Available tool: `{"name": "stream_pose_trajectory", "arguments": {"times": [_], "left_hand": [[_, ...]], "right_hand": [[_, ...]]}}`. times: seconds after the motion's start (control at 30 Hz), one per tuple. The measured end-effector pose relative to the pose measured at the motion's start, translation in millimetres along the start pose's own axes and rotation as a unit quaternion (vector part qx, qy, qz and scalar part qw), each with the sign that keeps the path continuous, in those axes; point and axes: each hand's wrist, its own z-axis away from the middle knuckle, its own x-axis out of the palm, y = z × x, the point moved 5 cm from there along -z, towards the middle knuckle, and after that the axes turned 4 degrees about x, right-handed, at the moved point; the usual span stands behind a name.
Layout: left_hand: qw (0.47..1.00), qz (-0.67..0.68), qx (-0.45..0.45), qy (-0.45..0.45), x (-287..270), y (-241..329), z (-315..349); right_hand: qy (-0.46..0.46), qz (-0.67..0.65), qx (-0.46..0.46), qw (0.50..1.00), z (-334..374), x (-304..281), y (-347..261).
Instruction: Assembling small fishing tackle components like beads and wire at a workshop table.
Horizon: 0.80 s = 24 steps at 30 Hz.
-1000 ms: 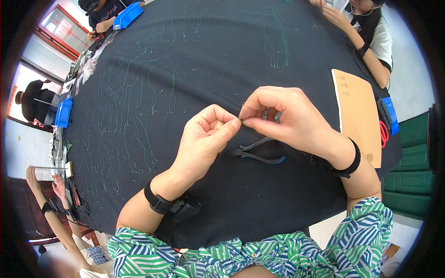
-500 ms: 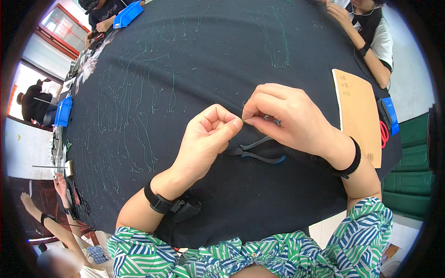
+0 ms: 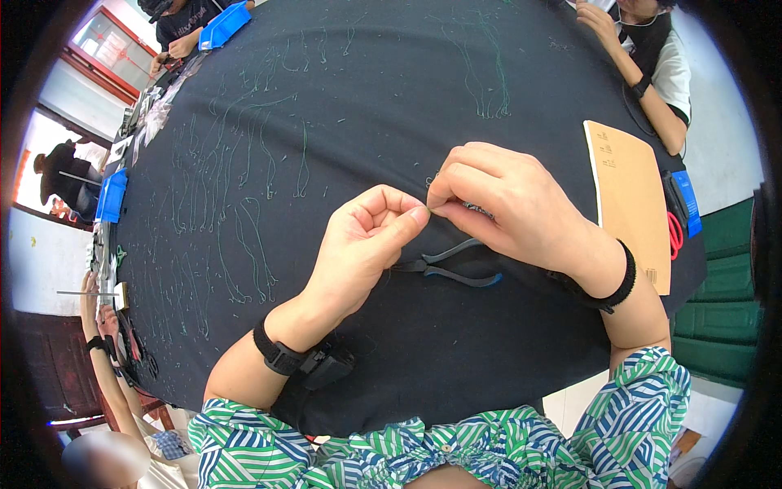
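At the centre of the head view, my left hand (image 3: 362,236) and my right hand (image 3: 509,200) meet fingertip to fingertip. Both are closed in a pinch, thumb against forefinger, on what looks like a thin green thread, mostly hidden by the fingers. Small shiny metal bits show under my right hand's curled fingers, too small to name. Just below the hands lies a pair of pliers (image 3: 466,279) with grey-and-blue handles spread apart. Many fine green threads (image 3: 244,244) with tiny ends are laid out on the black cloth (image 3: 423,350) to the left.
A brown cardboard sheet (image 3: 631,208) lies at the right, beside red-handled scissors (image 3: 675,236) and a blue packet (image 3: 687,200). Blue bins (image 3: 112,196) stand along the left edge. Co-workers sit at the far left, far right and near left. A black device (image 3: 330,363) lies by my left wrist.
My hands hold nearly the same pinch; the right fingers have curled slightly, covering more of the metal bits. At the left, a co-worker's arm has swung up toward the table edge.
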Motion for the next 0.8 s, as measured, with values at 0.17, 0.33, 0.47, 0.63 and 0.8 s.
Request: {"name": "stream_pose_trajectory", "arguments": {"times": [0.17, 0.33, 0.47, 0.63, 0.8], "left_hand": [[0.999, -0.028, 0.019, 0.013, 0, 3, 0], [0.999, -0.034, 0.041, 0.004, -1, 2, 0], [0.998, -0.035, 0.043, -0.002, 0, 4, 1], [0.998, -0.043, 0.043, 0.0, -1, 3, 1], [0.998, -0.049, 0.047, 0.0, 0, 4, 1]], "right_hand": [[0.002, 0.011, -0.001, 1.0, 0, 0, -1], [0.007, 0.01, 0.009, 1.0, 1, 1, 0], [0.01, -0.008, 0.018, 1.0, 1, 0, 1], [-0.034, -0.122, 0.096, 0.987, -1, 0, 10], [-0.052, -0.143, 0.138, 0.979, 0, -2, 13]]}}
